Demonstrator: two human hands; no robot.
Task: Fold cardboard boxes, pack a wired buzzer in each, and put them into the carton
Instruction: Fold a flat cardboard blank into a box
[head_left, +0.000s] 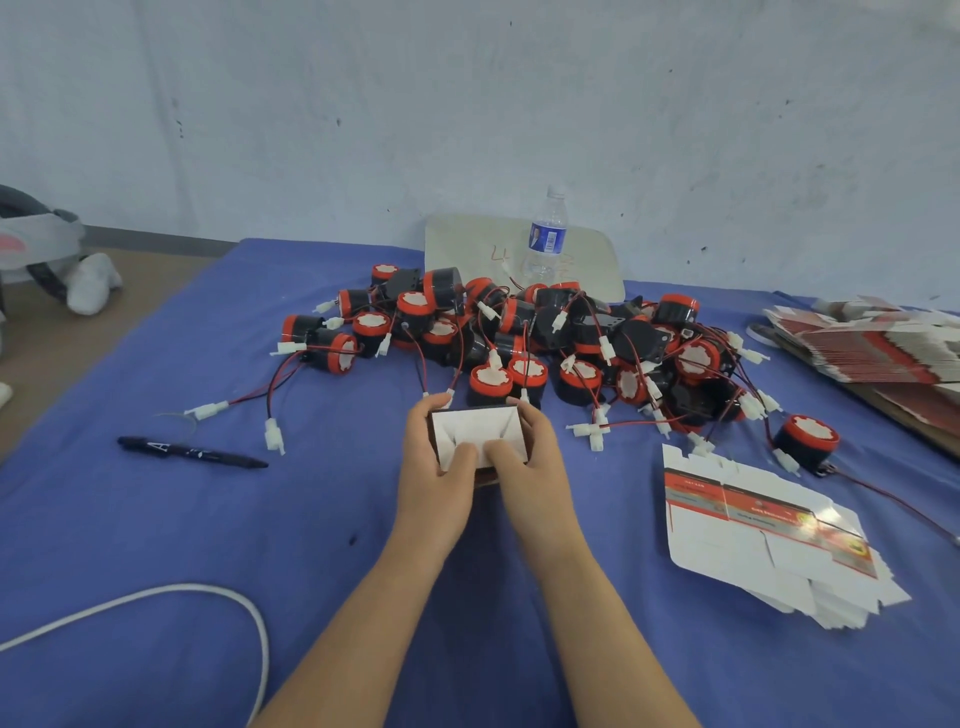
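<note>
Both my hands hold a small cardboard box upright above the blue cloth, its white flaps facing me. My left hand grips its left side, thumb pressing on the white flap. My right hand grips the right side, thumb on the same flap. Just behind the box lies a big pile of red-and-black wired buzzers with red and black leads and white plugs. One buzzer sits apart at the right. A stack of flat unfolded boxes lies to my right.
A black marker lies at the left and a white cable curves along the near left. A water bottle stands on a white board at the back. More flat boxes are stacked at the far right.
</note>
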